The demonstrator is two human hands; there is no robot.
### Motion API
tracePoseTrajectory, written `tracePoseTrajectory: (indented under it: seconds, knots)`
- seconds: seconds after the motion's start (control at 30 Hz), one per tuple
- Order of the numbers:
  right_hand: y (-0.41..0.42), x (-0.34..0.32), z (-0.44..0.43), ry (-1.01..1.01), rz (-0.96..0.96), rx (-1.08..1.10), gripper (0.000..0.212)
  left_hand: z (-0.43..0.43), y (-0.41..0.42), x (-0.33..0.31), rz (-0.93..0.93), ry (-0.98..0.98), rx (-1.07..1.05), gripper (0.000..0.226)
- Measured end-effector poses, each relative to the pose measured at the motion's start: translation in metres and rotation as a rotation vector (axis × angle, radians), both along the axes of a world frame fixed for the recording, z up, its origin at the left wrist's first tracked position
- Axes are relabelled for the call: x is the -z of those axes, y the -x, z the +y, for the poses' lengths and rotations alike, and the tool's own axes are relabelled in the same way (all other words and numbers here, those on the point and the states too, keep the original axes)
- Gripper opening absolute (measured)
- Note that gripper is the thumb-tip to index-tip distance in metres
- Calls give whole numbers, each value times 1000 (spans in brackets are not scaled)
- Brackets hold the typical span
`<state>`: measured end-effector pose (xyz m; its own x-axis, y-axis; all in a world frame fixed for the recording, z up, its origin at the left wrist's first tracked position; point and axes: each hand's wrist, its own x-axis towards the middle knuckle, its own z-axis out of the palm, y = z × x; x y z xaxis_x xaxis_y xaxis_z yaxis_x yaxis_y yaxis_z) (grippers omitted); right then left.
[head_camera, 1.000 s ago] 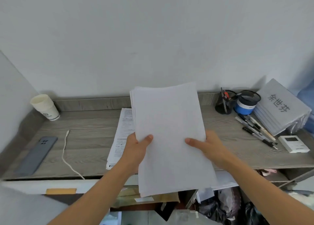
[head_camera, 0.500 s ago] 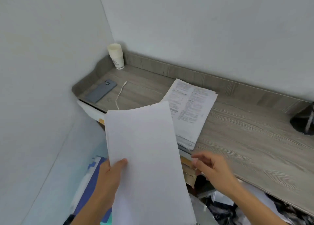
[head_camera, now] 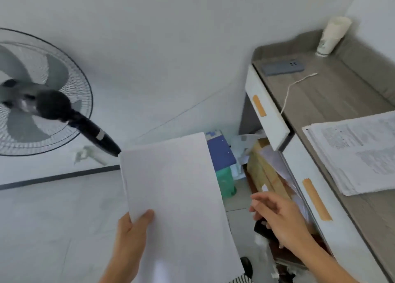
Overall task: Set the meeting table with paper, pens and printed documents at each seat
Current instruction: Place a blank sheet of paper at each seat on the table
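Observation:
A stack of blank white paper (head_camera: 177, 199) hangs upright in front of me over the floor. My left hand (head_camera: 132, 229) grips its lower left edge, thumb on the front sheet. To the right of the stack, my right hand (head_camera: 277, 216) floats apart from it with fingers spread and nothing in it. A pile of printed documents (head_camera: 359, 152) lies on the grey wooden desk (head_camera: 333, 94) at the right edge of the view.
A standing fan (head_camera: 36, 94) is at the left by the wall. On the desk lie a grey phone (head_camera: 282, 67), a white cable (head_camera: 292, 90) and a paper cup (head_camera: 331, 37). Boxes, a blue-green container (head_camera: 222, 163) and loose papers crowd the space under the desk.
My view has swung left, away from the desk toward the fan and floor. My right hand let go of the blank paper; only my left hand holds it now.

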<state>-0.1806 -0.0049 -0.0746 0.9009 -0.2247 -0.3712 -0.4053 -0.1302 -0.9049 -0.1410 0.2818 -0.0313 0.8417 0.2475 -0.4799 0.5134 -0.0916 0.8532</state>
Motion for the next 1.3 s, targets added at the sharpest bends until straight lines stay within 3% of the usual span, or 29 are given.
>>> tracePoseTrajectory:
  seconds: [0.2,0.43,0.7,1.07,1.3]
  knots:
    - [-21,-18,119,7,-70,-332,12,108,82,-5,-43,20,-392,21]
    - [10,-9,274,-1,-54,-580,12,252,184,0,-53,-22,-689,18]
    - [26,-9,445,54,-37,-984,9,368,282,18,-34,68,-1080,13]
    - [-10,4,707,77,-34,-1477,10,497,320,27,-28,61,-1599,11]
    - [14,-5,869,82,-107,-1790,9,562,344,20,7,65,-1915,23]
